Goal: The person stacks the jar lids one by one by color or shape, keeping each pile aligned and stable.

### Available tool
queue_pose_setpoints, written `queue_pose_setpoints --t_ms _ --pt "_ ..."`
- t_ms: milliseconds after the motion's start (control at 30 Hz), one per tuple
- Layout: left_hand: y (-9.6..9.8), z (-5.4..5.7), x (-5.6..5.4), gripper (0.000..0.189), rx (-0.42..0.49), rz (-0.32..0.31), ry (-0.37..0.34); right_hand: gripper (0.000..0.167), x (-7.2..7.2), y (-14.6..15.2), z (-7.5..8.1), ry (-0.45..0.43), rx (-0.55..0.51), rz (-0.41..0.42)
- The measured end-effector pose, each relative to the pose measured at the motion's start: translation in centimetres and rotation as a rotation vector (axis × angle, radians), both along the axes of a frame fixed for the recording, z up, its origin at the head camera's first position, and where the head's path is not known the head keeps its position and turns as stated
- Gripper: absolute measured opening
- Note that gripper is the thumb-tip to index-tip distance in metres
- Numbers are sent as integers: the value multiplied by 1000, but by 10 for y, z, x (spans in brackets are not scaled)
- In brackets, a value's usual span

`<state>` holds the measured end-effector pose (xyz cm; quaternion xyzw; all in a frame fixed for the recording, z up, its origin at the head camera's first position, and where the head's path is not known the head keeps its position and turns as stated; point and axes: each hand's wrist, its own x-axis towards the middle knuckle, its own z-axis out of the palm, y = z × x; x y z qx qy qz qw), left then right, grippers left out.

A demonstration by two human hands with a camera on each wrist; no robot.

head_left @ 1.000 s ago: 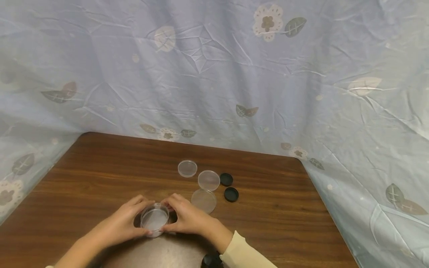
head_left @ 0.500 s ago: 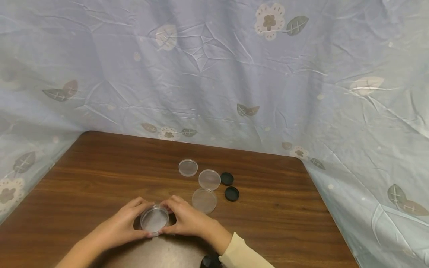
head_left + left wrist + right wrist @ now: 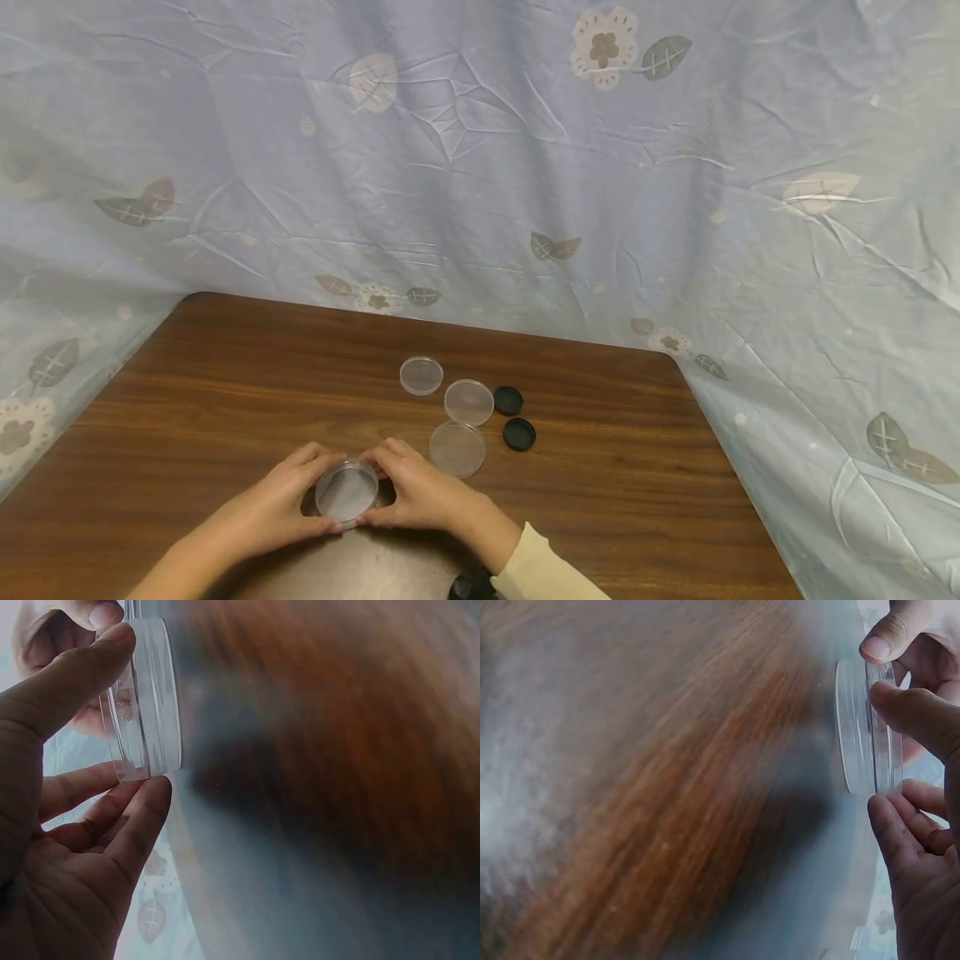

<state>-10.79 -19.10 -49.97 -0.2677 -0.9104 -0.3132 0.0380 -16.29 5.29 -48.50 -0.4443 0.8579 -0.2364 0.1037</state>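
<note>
A: State the position of the clear round dish [image 3: 347, 493].
B: The clear round dish is between the two hands, at the near part of the desk [image 3: 615, 517], left of centre in the head view. Contact between its underside and the desk cannot be confirmed.

A: State the condition of the left hand [image 3: 273, 504].
B: Its fingers pinch the dish from the left side: thumb at the near edge, other fingertips at the far edge.

A: And the right hand [image 3: 423, 493]?
B: It mirrors the left. Thumb at the near edge, fingertips at the far edge, pinching the dish from the right. The two thumbs are close to each other. Both wrist views show the dish wall side-on, with several parallel clear bands.

A: List the adjacent parts.
B: Beyond the right hand are three clear discs [image 3: 469, 402], lying flat. The nearest and middle discs meet at their edges; the farthest is apart, to the left. Two black round caps [image 3: 519, 434] are to the right of the discs. A black object [image 3: 461, 587] is partly hidden by the cream sleeve [image 3: 547, 571].

A: Background?
B: Floral cloth [image 3: 480, 167], hanging behind the desk.
</note>
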Motion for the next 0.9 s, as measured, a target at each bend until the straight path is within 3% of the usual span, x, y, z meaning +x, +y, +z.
queue_pose_setpoints --t_ms 167,633,900 --pt "1 0 0 81 -11 7 -15 65 1 0 0 -9 -9 4" --pt "2 -1 3 79 -46 12 43 67 1 1 -4 -17 -12 18" --pt "0 -2 3 78 -28 -12 33 69 3 -1 -7 39 -2 27"
